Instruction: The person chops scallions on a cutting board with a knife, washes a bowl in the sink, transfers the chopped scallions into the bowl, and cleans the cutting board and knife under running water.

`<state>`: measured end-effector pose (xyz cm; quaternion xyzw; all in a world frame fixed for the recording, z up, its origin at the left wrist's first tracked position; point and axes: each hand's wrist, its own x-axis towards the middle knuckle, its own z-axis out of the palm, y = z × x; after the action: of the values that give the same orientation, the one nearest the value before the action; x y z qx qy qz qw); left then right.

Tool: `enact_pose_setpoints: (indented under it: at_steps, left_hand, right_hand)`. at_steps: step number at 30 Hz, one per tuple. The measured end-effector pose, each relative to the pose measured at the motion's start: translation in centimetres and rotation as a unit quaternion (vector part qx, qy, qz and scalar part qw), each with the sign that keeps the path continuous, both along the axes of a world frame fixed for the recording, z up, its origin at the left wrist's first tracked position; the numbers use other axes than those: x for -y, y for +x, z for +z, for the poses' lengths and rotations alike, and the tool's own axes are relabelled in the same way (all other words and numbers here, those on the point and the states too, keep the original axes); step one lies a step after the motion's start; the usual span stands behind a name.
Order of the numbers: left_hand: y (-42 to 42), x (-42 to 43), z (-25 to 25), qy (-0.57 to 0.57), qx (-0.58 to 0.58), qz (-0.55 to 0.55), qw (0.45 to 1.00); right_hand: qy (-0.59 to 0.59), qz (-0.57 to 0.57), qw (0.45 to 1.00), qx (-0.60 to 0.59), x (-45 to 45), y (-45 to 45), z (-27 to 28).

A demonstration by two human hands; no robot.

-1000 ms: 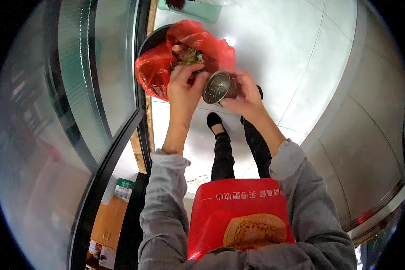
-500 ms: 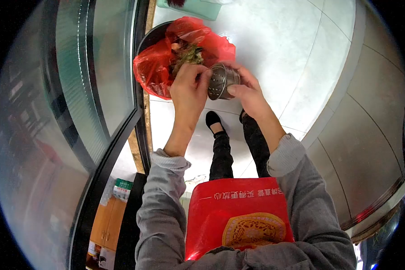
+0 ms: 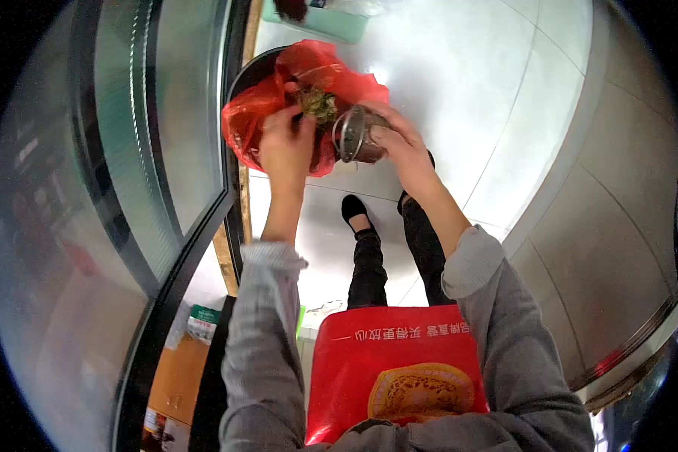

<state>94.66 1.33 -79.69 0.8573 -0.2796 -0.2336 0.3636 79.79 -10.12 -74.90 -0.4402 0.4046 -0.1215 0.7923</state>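
Left hand (image 3: 286, 143) shifted leftward, grip unclear; right hand (image 3: 405, 151) grips strainer (image 3: 352, 135); apron (image 3: 339, 384): "直营".

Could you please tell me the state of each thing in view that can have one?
Metal strainer: tipped on its side, mouth towards the left hand.
Right hand: closed around the strainer.
Left hand: at the bag's mouth, fingers blurred; grip unclear.
Red bag: open, lining the bin.
Black bin: uncovered.
Green scraps: inside the bag.
Sleeves: cuffs turned up.
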Motion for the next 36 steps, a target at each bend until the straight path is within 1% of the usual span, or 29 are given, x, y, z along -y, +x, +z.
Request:
enact_pose_setpoints:
  at_steps: [1,2,3,4,5,6,9,13,15,16,18,19,20,21,24,25,27,28,31,33,34,36]
  left_hand:
    - [-0.3,-0.1,1.2,-0.089,-0.145,0.095,0.981]
    - [-1.6,0.8,5.8,-0.166,-0.368,0.177,0.898]
    - [-2.1,0.7,6.7,-0.099,-0.351,0.133,0.921]
    - [-3.5,0.3,6.8,-0.108,-0.253,0.065,0.959]
    - [-4.9,-0.1,6.7,-0.113,-0.155,-0.007,0.981]
    - [-5.5,-0.2,6.8,-0.087,-0.153,-0.021,0.984]
    - [-6.3,-0.3,6.3,-0.104,-0.195,0.063,0.973]
    - [-5.5,-1.4,5.4,-0.119,-0.169,0.098,0.973]
    - [-4.8,-3.1,4.4,-0.166,-0.267,0.185,0.931]
    - [-4.2,-3.8,4.1,-0.192,-0.313,0.227,0.902]
    - [-3.4,-5.7,4.4,-0.229,-0.371,0.261,0.861]
    - [-2.9,-6.6,4.7,-0.247,-0.401,0.278,0.837]
    - [-2.5,-7.2,5.2,-0.26,-0.425,0.267,0.825]
    - [-2.2,-7.9,5.3,-0.269,-0.434,0.282,0.812]
    - [-2.1,-9.1,6.1,-0.294,-0.465,0.319,0.772]
    - [-2.1,-9.5,6.3,-0.303,-0.478,0.329,0.756]
    - [-2.4,-10.1,6.7,-0.323,-0.5,0.344,0.727]
    - [-2.4,-10.2,6.9,-0.328,-0.505,0.354,0.716]
    - [-2.3,-10.7,7.3,-0.335,-0.531,0.376,0.681]
    - [-2.2,-10.7,8.0,-0.336,-0.556,0.374,0.662]
    - [-2.4,-10.6,8.4,-0.349,-0.568,0.348,0.659]
    - [-2.4,-10.5,9.7,-0.355,-0.586,0.336,0.646]
  right_hand:
    - [-0.062,0.016,0.998,-0.029,-0.7,-0.4,0.4]
    - [-0.04,0.0,0.998,-0.053,-1.1,0.0,0.7]
    - [-0.029,-0.007,0.998,-0.056,-1.3,0.4,0.4]
    - [-0.022,-0.018,0.998,-0.06,-1.4,0.8,0.2]
    - [-0.015,-0.032,0.997,-0.067,-1.4,1.0,0.2]
    - [-0.028,-0.039,0.996,-0.071,-1.5,1.3,0.2]
    - [-0.24,-0.06,0.966,-0.077,-2.1,2.0,-0.7]
    - [-0.302,-0.017,0.94,-0.158,-1.6,3.2,-1.8]
    - [-0.325,0.007,0.924,-0.2,-1.5,3.8,-2.3]
    - [-0.332,-0.005,0.928,-0.17,-1.4,4.0,-2.2]
    - [-0.346,-0.028,0.931,-0.111,-0.9,4.5,-1.8]
    - [-0.365,-0.013,0.926,-0.098,-0.8,5.0,-0.7]
    - [-0.383,0.001,0.92,-0.084,-0.7,5.3,0.6]
    - [-0.402,0.014,0.913,-0.071,-0.9,5.8,1.3]
    - [-0.371,0.066,0.915,-0.146,-1.6,6.9,0.2]
    - [-0.429,0.104,0.88,-0.177,-1.9,7.0,-1.4]
    - [-0.539,0.173,0.791,-0.23,-1.9,7.0,-5.4]
    - [-0.523,0.269,0.763,-0.266,-1.8,6.9,-6.4]
    - [-0.643,0.353,0.623,-0.271,-3.1,6.5,-7.8]
    - [-0.56,0.417,0.662,-0.272,-3.2,6.2,-6.8]
    - [-0.519,0.444,0.679,-0.27,-2.9,6.0,-5.6]
    - [-0.511,0.408,0.706,-0.271,-3.4,5.6,-2.8]
